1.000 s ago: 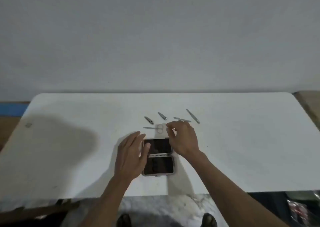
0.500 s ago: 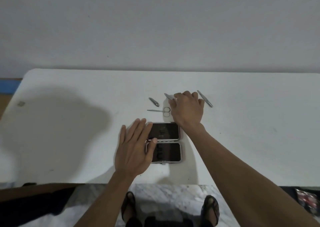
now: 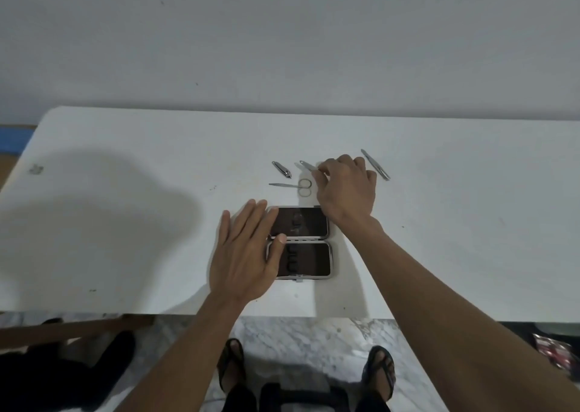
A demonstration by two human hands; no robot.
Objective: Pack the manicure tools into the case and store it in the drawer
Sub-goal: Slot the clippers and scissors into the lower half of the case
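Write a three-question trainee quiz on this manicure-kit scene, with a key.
1. True or false: the case lies open on the table.
2. Which hand rests flat on the case's edge: A left, B right?
3. Which tool lies nearest the case?

Key
1. True.
2. A: the left hand; the right hand pinches a slim metal tool.
3. The scissors, between the nail clipper and the case; the tweezers lie farthest right.
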